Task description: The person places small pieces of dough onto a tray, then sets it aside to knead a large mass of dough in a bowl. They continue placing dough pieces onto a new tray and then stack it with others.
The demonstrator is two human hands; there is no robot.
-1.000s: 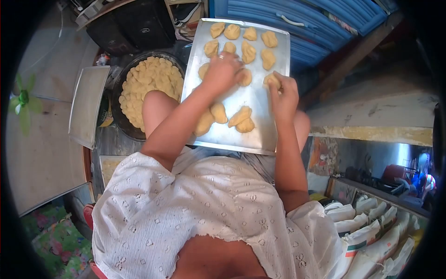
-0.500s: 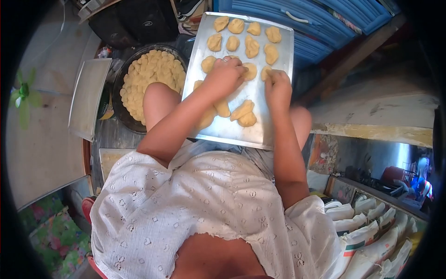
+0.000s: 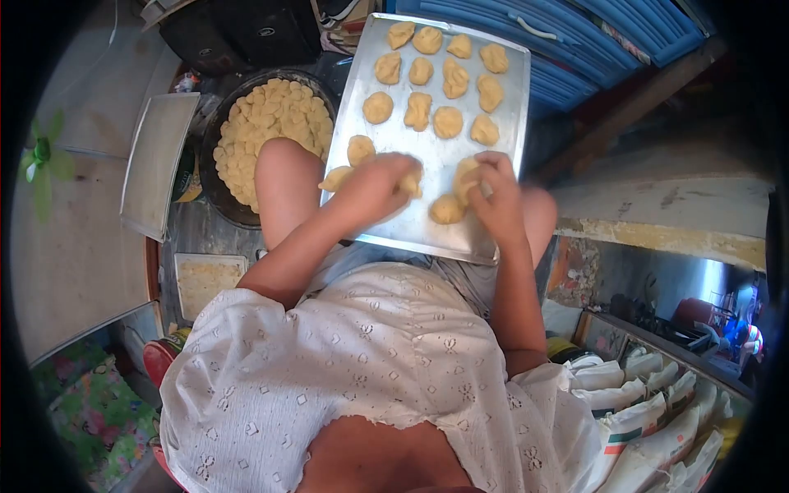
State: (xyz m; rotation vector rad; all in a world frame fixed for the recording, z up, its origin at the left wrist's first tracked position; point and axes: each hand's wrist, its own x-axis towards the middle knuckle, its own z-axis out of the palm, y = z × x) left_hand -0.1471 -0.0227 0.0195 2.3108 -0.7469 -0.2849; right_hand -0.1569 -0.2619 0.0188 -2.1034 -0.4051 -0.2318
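Note:
A metal baking tray (image 3: 394,226) rests across my lap with pieces of yellowish dough in rows on its far part. My left hand (image 3: 380,189), slightly blurred, is closed over a dough piece (image 3: 413,182) near the tray's middle. More dough lumps (image 3: 360,150) lie beside that hand at the left edge. On the right, my right hand (image 3: 498,195) curls its fingers round another dough piece (image 3: 466,175). Touching or nearly touching that piece is a rounded dough lump (image 3: 446,209). The third row ends with a dough ball (image 3: 485,130) at the right.
A wide dark pan (image 3: 271,123) heaped with dough pieces stands left of my knee. Blue slatted doors (image 3: 567,49) are beyond the tray. A wooden ledge (image 3: 657,205) runs along the right, with filled white packets (image 3: 633,419) below it. A pale board (image 3: 205,279) lies at left.
Both hands have moved nearer to me, off the third row, whose dough pieces now show uncovered. The two lumps near the front right have come apart, one now in my right hand.

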